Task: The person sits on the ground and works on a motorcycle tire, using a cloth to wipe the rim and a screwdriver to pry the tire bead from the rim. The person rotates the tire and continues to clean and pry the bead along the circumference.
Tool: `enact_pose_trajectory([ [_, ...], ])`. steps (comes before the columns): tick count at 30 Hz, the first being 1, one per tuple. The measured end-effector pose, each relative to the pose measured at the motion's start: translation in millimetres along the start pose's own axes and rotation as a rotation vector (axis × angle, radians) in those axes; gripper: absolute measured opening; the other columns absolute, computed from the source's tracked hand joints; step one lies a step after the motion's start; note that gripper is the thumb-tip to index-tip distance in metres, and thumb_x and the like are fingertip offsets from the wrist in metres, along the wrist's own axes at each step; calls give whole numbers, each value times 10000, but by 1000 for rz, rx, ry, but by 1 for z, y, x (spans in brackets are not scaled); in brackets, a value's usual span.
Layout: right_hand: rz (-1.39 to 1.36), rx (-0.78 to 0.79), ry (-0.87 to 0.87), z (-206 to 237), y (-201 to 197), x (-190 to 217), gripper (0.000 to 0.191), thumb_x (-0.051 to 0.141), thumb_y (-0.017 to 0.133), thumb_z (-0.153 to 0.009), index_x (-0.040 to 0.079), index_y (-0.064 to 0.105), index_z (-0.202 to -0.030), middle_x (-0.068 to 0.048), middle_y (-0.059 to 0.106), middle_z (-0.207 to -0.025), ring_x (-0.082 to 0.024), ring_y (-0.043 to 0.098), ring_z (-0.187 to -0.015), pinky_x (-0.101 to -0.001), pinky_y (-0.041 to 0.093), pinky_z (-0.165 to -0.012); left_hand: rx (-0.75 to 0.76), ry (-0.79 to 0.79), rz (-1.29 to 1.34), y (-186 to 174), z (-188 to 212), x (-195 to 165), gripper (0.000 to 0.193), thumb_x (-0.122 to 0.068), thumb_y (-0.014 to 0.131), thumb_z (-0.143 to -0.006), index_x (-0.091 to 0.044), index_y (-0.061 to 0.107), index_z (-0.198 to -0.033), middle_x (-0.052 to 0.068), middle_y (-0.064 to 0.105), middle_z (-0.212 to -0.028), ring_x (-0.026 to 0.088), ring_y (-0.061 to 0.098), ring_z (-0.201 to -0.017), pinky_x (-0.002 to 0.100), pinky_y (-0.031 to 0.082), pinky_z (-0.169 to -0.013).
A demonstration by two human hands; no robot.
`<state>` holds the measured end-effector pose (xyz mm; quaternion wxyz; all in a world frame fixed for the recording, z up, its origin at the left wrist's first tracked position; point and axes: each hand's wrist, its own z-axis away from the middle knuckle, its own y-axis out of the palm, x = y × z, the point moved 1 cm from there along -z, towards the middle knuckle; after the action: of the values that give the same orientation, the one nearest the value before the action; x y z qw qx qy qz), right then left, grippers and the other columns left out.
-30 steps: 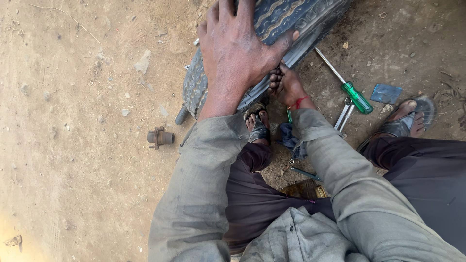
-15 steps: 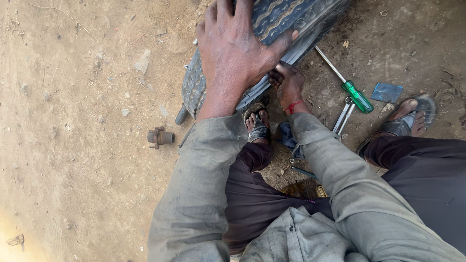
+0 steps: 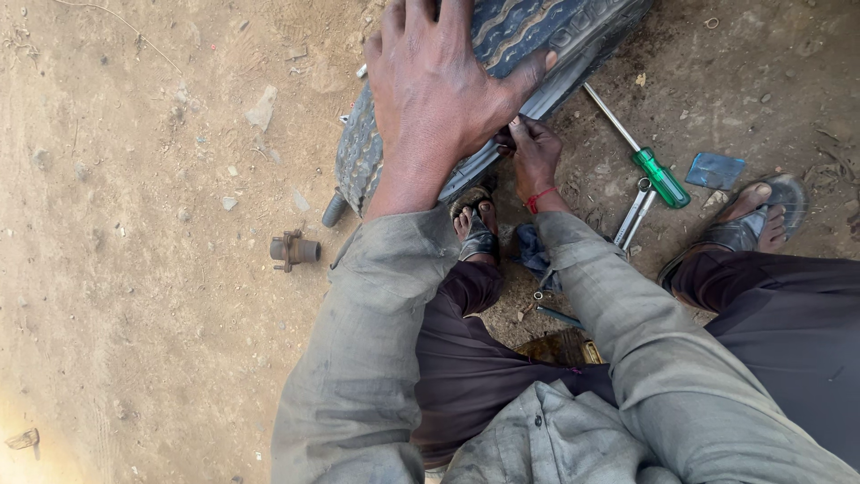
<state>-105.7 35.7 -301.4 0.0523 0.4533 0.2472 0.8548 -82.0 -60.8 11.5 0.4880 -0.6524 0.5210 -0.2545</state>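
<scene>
A worn dark tyre (image 3: pixel 537 36) with a ribbed tread lies on the dirt ahead of me. My left hand (image 3: pixel 439 90) presses flat on top of the tread, fingers spread over it. My right hand (image 3: pixel 533 152) is tucked under the tyre's near edge, fingers curled at the sidewall; what they pinch is hidden. A red thread circles the right wrist. My sandalled left foot (image 3: pixel 475 229) rests against the tyre's lower edge.
A green-handled screwdriver (image 3: pixel 645 161) lies right of the tyre, with metal pliers (image 3: pixel 632 213) and a blue patch (image 3: pixel 714 170) beside it. A rusty metal hub part (image 3: pixel 294 250) sits on the dirt to the left. My right foot (image 3: pixel 748 220) is at the right.
My right hand has shifted slightly up along the tyre's near edge. The left hand stays pressed on the tread.
</scene>
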Motion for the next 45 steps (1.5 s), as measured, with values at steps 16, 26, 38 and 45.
enact_pose_trajectory([
  [16, -81, -3, 488, -3, 18, 40, 384, 360, 474, -1101, 79, 580, -862, -7, 558, -679, -125, 511, -536, -330, 496, -525, 4, -11, -4, 2, 1, 0, 829, -701, 856, -781, -155, 601, -1349, 142, 609, -1288, 384, 567, -1235, 567, 456, -996],
  [26, -172, -88, 175, 0, 17, 19, 235, 221, 592, -1054, 51, 600, -892, -36, 606, -750, -140, 568, -599, -333, 488, -548, 6, -8, 9, 1, 1, 0, 827, -698, 860, -789, -157, 598, -1357, 140, 601, -1301, 382, 554, -1246, 567, 445, -1005],
  [38, 211, 13, -280, -9, -3, -14, 136, 22, 694, -1007, -60, 722, -1112, -69, 732, -943, -93, 674, -773, -248, 544, -650, -10, -4, 31, 0, 0, 1, 786, -694, 862, -779, -167, 635, -1315, 126, 630, -1242, 366, 578, -1182, 560, 450, -926],
  [45, 250, 78, -115, -9, -8, 1, 180, 157, 669, -1033, -16, 705, -999, -54, 729, -872, -111, 709, -724, -259, 573, -639, -18, -10, 10, 1, 0, -1, 777, -693, 862, -771, -159, 649, -1293, 129, 639, -1240, 373, 580, -1189, 557, 455, -949],
])
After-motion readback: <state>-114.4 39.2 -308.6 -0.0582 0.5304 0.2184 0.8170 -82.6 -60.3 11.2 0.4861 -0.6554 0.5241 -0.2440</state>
